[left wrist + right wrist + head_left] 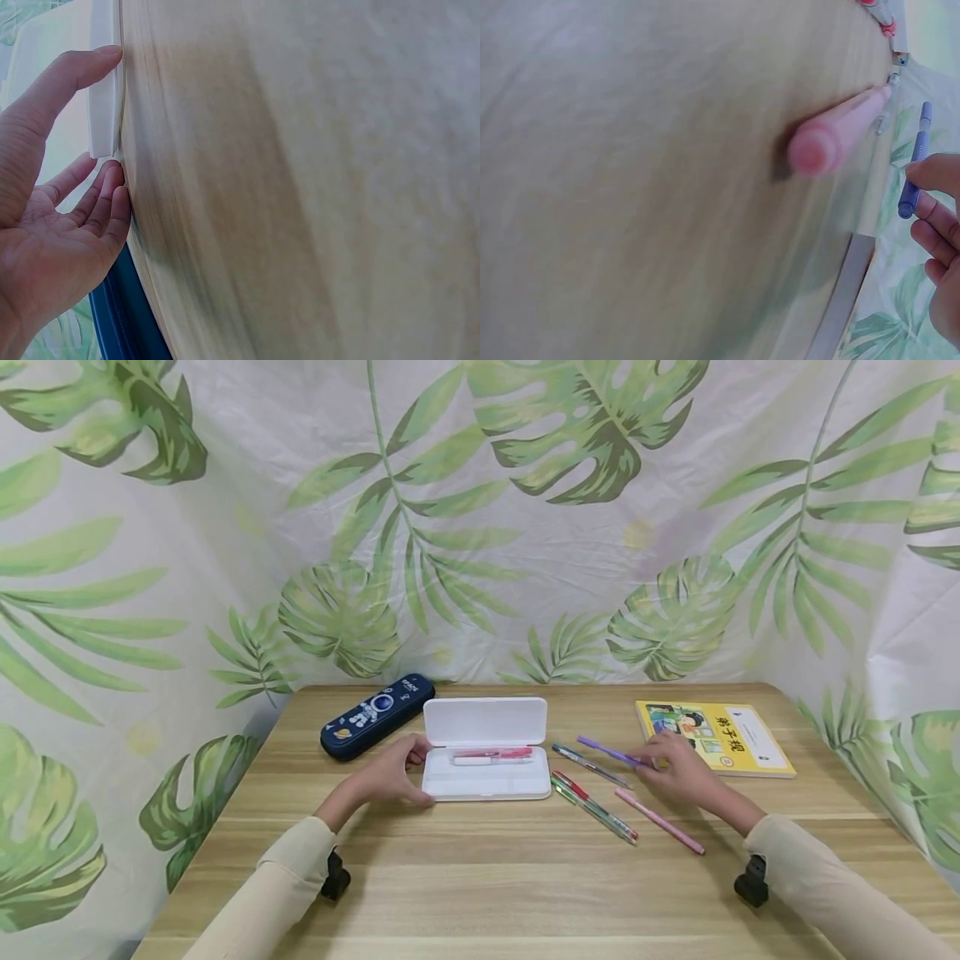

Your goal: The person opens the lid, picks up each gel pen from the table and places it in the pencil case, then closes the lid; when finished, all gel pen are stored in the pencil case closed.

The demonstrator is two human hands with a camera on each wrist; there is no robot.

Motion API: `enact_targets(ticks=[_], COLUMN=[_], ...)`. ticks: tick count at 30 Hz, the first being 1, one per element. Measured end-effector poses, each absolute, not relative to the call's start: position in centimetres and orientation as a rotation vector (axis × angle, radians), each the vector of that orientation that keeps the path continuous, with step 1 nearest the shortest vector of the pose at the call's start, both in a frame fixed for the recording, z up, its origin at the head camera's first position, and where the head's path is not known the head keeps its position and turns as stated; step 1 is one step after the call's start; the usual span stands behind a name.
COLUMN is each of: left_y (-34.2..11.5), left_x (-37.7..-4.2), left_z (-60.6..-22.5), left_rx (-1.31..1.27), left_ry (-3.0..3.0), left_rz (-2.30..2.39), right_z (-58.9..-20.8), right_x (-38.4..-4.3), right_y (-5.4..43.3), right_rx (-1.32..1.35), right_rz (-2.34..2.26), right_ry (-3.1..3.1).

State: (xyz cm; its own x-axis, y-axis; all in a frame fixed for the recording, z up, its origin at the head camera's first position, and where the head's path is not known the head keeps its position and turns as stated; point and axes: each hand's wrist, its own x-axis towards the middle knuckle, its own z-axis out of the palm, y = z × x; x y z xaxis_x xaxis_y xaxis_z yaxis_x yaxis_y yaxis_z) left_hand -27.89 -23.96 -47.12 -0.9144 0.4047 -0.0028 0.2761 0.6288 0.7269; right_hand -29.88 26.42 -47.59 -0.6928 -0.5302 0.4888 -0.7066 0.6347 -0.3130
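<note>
A white pencil case point(487, 794) lies with its lid up, a red-and-white pen point(491, 753) and a white pen point(472, 761) inside. My left hand point(393, 770) holds the case's left end, thumb along the front wall and fingers toward the back corner. In the left wrist view, the thumb point(105, 54) touches the case point(103, 82). Between thumb and fingers, my right hand point(675, 767) pinches a purple pen point(606, 750); the right wrist view shows this pen point(913, 169) raised above the table. A pink pen point(660, 821) lies nearest that hand.
A blue-grey pen point(591, 765), a red-capped pen point(573, 787) and a green pen point(588, 808) lie right of the case. At the back left is a dark blue astronaut pencil case point(375, 718). A yellow book point(712, 739) lies at the back right. Behind the table point(487, 877) hangs leaf-patterned cloth.
</note>
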Motion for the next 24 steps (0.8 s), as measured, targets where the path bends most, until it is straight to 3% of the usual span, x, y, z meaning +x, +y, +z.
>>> enact_targets(ticks=[24], left_y=[-24.0], left_x=[-28.0], left_z=[-47.3], left_rx=[0.588], left_ry=[2.671], left_rz=[1.179], right_z=[-44.1], right_x=[-30.0], right_y=[20.1], right_rx=[1.134], right_rz=[0.799], right_ry=[-2.477])
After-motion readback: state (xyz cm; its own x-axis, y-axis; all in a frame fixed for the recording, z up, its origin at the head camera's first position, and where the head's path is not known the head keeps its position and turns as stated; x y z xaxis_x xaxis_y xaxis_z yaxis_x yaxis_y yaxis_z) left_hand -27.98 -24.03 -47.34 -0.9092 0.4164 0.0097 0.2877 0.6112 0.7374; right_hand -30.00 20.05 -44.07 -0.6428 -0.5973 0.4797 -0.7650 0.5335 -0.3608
